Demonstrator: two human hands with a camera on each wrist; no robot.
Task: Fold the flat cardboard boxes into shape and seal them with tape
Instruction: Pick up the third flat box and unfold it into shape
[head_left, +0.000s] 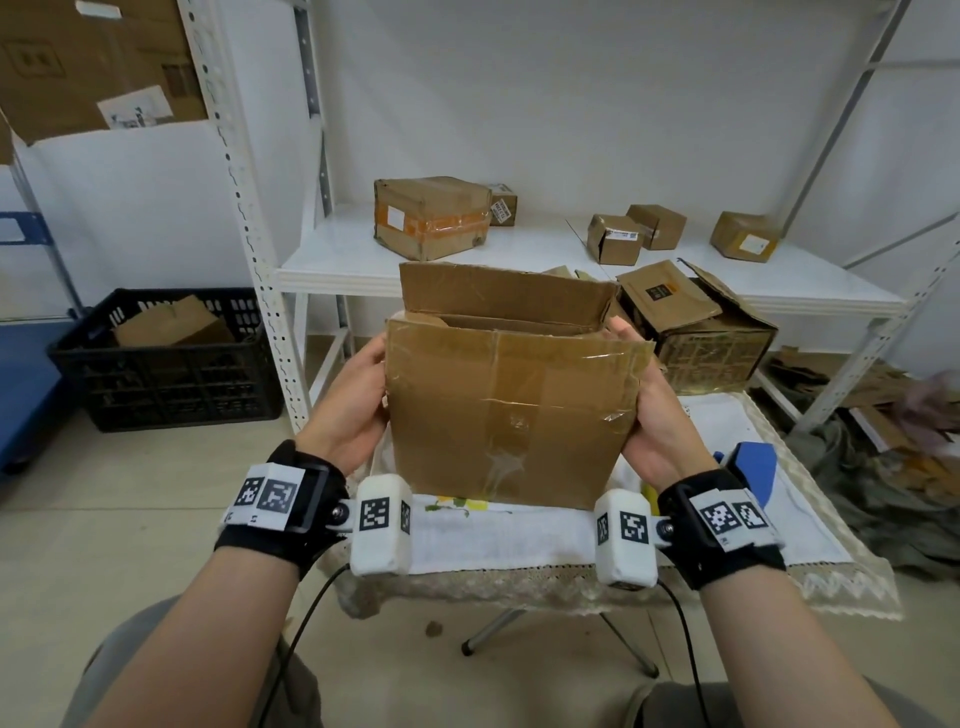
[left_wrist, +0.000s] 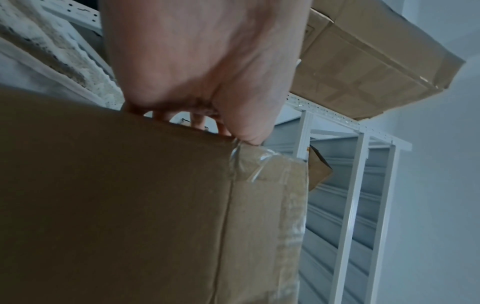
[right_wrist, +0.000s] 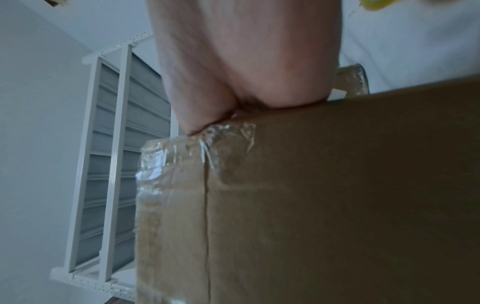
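Observation:
A worn brown cardboard box (head_left: 506, 410) with old clear tape on it stands on its lower edge on the small table (head_left: 587, 540). It is partly spread open, with a gap at its top and the far flap standing up. My left hand (head_left: 358, 395) grips its left side, fingers curled round the edge (left_wrist: 197, 123). My right hand (head_left: 654, 400) grips its right side, thumb against the taped corner (right_wrist: 197, 121). A blue tape dispenser (head_left: 750, 462) lies on the table behind my right wrist.
A white shelf rack (head_left: 519, 260) behind the table carries several sealed and torn boxes; a large battered box (head_left: 696, 322) sits just right of mine. A black crate (head_left: 166, 358) with cardboard stands on the floor at left. Flat cardboard scraps (head_left: 883, 395) lie at right.

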